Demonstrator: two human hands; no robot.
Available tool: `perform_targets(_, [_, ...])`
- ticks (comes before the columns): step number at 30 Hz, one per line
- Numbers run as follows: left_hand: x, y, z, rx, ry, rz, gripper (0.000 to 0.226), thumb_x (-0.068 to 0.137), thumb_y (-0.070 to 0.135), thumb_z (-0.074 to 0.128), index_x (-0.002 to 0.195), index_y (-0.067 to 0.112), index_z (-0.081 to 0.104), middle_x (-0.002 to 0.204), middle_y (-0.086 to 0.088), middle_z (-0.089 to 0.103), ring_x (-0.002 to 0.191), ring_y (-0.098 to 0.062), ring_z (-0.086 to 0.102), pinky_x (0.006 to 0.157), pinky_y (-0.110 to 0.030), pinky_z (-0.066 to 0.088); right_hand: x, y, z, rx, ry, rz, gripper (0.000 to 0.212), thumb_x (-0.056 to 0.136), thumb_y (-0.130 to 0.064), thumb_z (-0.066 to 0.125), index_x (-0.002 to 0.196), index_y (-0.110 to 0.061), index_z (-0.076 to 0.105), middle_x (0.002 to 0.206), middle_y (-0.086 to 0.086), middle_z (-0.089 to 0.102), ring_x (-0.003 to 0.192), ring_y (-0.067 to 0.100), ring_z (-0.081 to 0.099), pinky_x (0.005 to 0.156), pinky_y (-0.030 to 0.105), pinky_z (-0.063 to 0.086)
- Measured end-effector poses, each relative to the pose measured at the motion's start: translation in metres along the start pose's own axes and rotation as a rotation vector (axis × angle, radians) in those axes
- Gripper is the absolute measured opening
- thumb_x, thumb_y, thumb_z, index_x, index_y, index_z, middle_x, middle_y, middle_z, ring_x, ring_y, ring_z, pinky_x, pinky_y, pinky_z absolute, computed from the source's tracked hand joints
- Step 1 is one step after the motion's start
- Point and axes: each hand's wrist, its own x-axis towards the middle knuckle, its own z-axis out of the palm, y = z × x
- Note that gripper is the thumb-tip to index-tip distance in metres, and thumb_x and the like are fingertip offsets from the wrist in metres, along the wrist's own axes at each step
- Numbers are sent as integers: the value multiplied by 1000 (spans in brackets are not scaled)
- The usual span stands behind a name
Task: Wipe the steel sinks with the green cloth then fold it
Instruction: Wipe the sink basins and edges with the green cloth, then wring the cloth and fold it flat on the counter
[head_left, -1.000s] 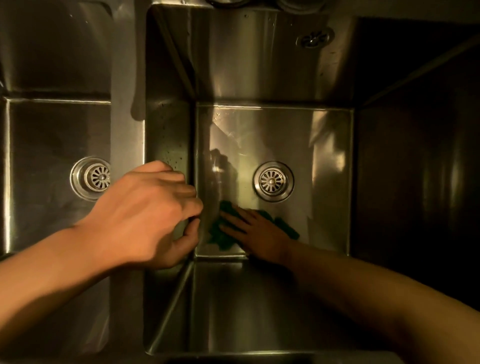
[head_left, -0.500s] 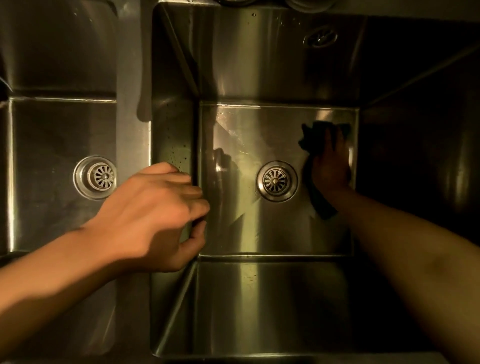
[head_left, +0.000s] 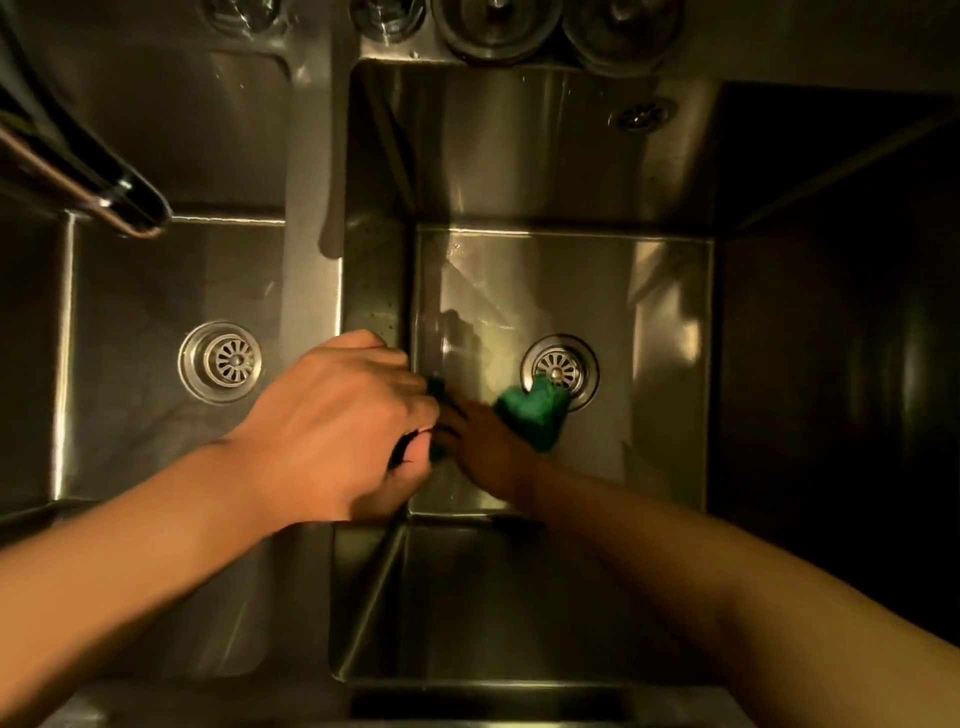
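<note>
The green cloth (head_left: 535, 410) lies bunched on the floor of the right steel sink (head_left: 654, 312), overlapping the lower left edge of its drain (head_left: 561, 366). My right hand (head_left: 483, 447) presses down on the cloth with fingers spread toward the sink's left wall; part of the cloth is hidden under it. My left hand (head_left: 337, 421) rests on the divider (head_left: 311, 260) between the two sinks, its fingers and thumb curled over the divider's right edge. The left steel sink (head_left: 145, 441) holds nothing but its drain (head_left: 221, 361).
A chrome faucet spout (head_left: 109, 197) reaches over the left sink from the upper left. Several round steel fittings (head_left: 498, 26) sit on the back ledge. An overflow opening (head_left: 641, 114) is in the right sink's back wall. The right side is dark.
My right hand swept the cloth from the near left corner to the far right of the sink floor, then back to the left beside the drain. My left hand stayed on the divider.
</note>
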Motion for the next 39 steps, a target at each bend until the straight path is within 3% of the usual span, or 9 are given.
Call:
perform_targets(4, [-1,2,-3,43,-10,-34,17,81,36,63,66,27,66,63,8,58,66,-19,56,74,-30,32,-73,-5,-13,-61,-261,-163,48,82,-27,78,128,-26,66,143,4,57,131,35,53,92,41,55])
perform_targets(9, [-1,5,-9,66,-92,-81,29,87,42,50,68,27,66,66,8,60,70,-18,57,82,-34,42,-118,15,-79,155,-413,112,32,102,-22,47,130,-17,62,141,9,53,128,35,46,101,47,42])
perform_targets(17, [-4,16,-21,145,-167,-133,35,88,44,38,77,27,66,76,3,66,82,-21,62,89,-36,42,-175,8,-187,403,-11,515,51,78,-11,75,128,-18,68,137,4,59,126,25,51,109,26,35])
perform_targets(20, [-4,28,-21,131,-149,-169,39,89,46,40,102,24,70,97,-1,70,100,-24,61,93,-39,43,-182,-8,-216,592,249,568,48,73,-3,74,117,-23,71,123,-4,63,115,19,58,101,34,47])
perform_targets(23, [-6,59,-17,-66,18,-313,47,90,46,47,127,21,63,119,-2,65,111,-25,57,94,-39,43,-186,-28,-238,700,402,584,56,69,5,72,119,-20,71,117,-10,59,112,16,60,97,18,44])
perform_targets(28, [-13,113,-27,-256,213,-412,58,88,53,51,139,26,53,128,4,58,118,-21,54,100,-39,43,-192,-52,-277,792,512,456,52,65,7,71,113,-11,71,116,5,65,107,22,64,96,31,50])
perform_targets(32, [-30,144,-48,-617,362,-539,76,82,60,72,148,34,44,140,14,51,129,-4,49,108,-23,40,-194,-73,-325,885,612,421,55,68,5,75,115,-25,69,118,-7,63,104,-10,60,91,9,45])
perform_targets(35, [-43,167,-70,-746,449,-556,92,72,71,78,150,44,36,143,23,47,130,10,45,105,-8,31,-196,-91,-367,1035,699,370,54,72,6,79,115,-25,70,112,-8,71,102,1,67,85,15,53])
perform_targets(39, [-51,195,-103,-761,610,-569,90,69,70,82,145,49,39,140,26,49,130,10,47,105,-8,35,-198,-122,-422,1210,734,185,56,74,5,81,120,-24,68,110,-4,76,102,14,73,79,25,59])
